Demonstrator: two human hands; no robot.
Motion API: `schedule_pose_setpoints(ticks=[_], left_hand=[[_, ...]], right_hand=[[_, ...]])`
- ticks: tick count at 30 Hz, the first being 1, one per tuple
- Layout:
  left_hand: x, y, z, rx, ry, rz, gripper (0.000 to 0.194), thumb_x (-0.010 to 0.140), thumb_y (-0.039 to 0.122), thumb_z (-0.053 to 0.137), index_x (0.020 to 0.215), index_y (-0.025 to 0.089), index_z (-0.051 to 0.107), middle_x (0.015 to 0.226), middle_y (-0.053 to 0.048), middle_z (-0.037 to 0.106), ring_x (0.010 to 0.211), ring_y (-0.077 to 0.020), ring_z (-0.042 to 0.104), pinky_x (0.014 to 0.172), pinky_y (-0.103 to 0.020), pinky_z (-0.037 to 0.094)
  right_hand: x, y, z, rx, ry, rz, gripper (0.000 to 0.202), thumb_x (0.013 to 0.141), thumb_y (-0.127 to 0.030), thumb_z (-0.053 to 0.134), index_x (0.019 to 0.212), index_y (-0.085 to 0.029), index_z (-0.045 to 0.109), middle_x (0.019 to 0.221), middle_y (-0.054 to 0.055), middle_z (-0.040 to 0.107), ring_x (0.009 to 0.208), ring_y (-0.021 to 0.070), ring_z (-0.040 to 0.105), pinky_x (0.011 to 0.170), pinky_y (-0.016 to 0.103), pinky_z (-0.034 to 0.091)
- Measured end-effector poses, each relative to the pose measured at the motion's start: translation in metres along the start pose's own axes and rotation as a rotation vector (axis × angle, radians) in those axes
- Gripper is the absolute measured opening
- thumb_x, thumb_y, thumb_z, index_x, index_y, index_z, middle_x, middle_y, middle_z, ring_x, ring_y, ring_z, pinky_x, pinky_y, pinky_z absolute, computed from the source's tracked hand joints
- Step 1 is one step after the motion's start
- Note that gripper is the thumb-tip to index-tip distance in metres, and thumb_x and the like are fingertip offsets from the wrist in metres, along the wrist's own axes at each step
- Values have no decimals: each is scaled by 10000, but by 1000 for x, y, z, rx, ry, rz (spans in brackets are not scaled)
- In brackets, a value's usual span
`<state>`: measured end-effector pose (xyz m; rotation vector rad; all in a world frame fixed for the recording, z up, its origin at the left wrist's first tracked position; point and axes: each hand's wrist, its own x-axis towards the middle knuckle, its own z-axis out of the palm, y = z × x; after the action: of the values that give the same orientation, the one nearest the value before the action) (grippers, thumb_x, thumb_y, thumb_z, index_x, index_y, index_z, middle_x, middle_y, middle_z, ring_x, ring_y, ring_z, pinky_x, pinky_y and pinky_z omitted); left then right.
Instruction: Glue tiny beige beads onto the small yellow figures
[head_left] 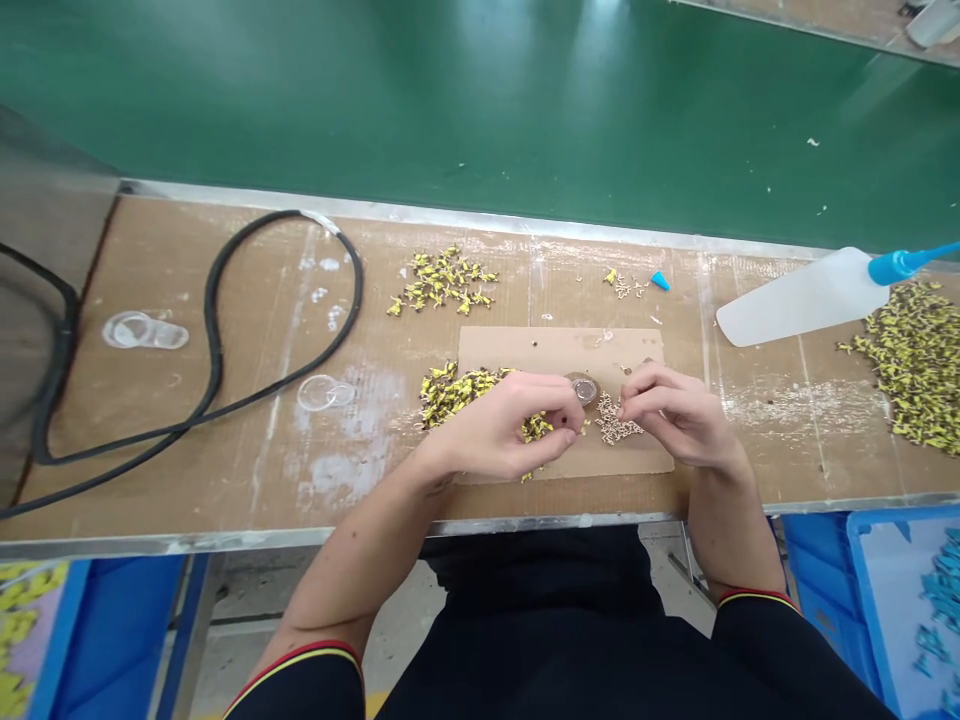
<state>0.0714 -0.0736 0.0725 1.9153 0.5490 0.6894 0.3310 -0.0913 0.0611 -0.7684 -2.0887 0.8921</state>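
Note:
My left hand (517, 425) is curled in a pinch over the cardboard sheet (495, 345), beside a pile of small yellow and black pieces (457, 395). Whatever lies between its fingertips is too small to name. Facing it, my right hand (679, 412) is also pinched, its fingertips at the edge of a heap of tiny pale pieces (616, 420). What it grips, if anything, cannot be made out. Between the two hands stands a small round dish (584, 390) with a greyish content. Part of the yellow pile is hidden under my left hand.
A white squeeze bottle (806, 298) with a blue nozzle lies at right, near a large yellow pile (922, 370). Further back are a smaller yellow group (446, 280) and a blue cap (660, 281). A black cable (214, 340) loops across the left. Blue bins (862, 600) stand below the table edge.

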Motion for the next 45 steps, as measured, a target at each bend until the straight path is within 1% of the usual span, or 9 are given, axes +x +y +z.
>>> schedule_pose_setpoints(ticks=[7,12,18,23,30,35,38,42,45], left_hand=[[1,1,6,-16,36,-39,109,901,149,588,858,175,684,752,-5,703,665,-109,626,663,-228,477],[2,4,11,55,30,-100,163,955,244,609,821,178,674,750,-5,698,675,-115,624,669,-240,461],[2,2,13,-2,37,-85,189,945,196,561,784,176,657,737,-9,662,661,-109,589,643,-230,444],[3,1,13,-68,73,-70,167,954,203,579,804,177,648,726,2,649,664,-106,575,663,-231,456],[4,-1,11,-33,104,-81,132,944,235,612,834,177,657,755,-10,697,692,-121,625,695,-249,493],[-2,-10,-10,71,357,-137,106,944,235,621,874,179,678,834,-31,740,768,-139,670,737,-272,530],[-7,-20,-18,115,488,-193,108,941,262,620,924,181,690,868,-40,739,792,-147,674,741,-288,543],[-10,-30,-19,102,569,-203,198,900,271,678,1076,182,664,879,-28,727,801,-138,679,758,-282,565],[-9,-30,-18,113,581,-199,138,888,260,691,997,176,686,874,-29,731,808,-140,683,779,-291,570]], right_hand=[[2,-1,24,209,111,18,276,920,-98,682,1098,-262,549,872,8,714,779,152,698,619,269,579],[5,-6,31,130,129,-45,301,921,-111,688,1092,-269,496,835,1,727,746,154,720,598,275,585],[6,-6,33,30,172,-103,289,897,-120,718,1105,-269,583,862,15,749,759,170,730,632,310,620],[9,-8,32,-159,224,-134,181,894,-125,716,1017,-255,694,822,22,712,695,162,670,600,314,568],[10,-12,28,-127,199,-48,114,909,-133,659,924,-243,685,788,24,699,673,154,644,557,299,514],[4,-1,10,-174,200,137,113,914,-144,648,857,-240,669,776,20,699,665,144,612,554,288,484],[3,8,6,-257,120,218,100,928,-191,630,847,-232,669,786,26,706,667,147,611,579,299,490],[4,16,8,-328,-13,262,122,946,-216,600,842,-218,665,813,34,722,710,156,634,649,312,500],[5,17,10,-362,-62,288,133,948,-216,594,837,-214,666,824,39,729,729,164,646,676,317,501]])
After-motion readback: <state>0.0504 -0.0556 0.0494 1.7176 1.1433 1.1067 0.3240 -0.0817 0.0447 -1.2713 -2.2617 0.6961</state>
